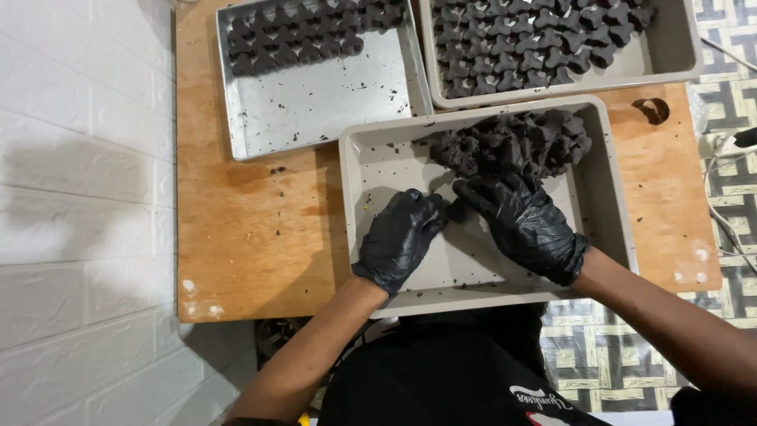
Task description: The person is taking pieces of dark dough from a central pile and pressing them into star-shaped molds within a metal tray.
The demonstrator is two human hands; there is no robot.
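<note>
Both of my hands wear black gloves and work inside a grey plastic tub (359, 170) on a wooden table. My left hand (398, 237) rests on the tub floor, fingers curled around a small dark lump (456, 210). My right hand (524, 222) presses fingers-down on the same lump, just below a heap of dark dough (512, 142) piled at the tub's far side. The lump itself is mostly hidden by my fingers.
A metal tray (315, 102) at the far left carries rows of dark shaped pieces (303, 35). A second grey tub (670, 55) at the far right holds several more. The wooden table (244, 237) meets a white brick wall on the left. A round cutter (651, 110) lies right.
</note>
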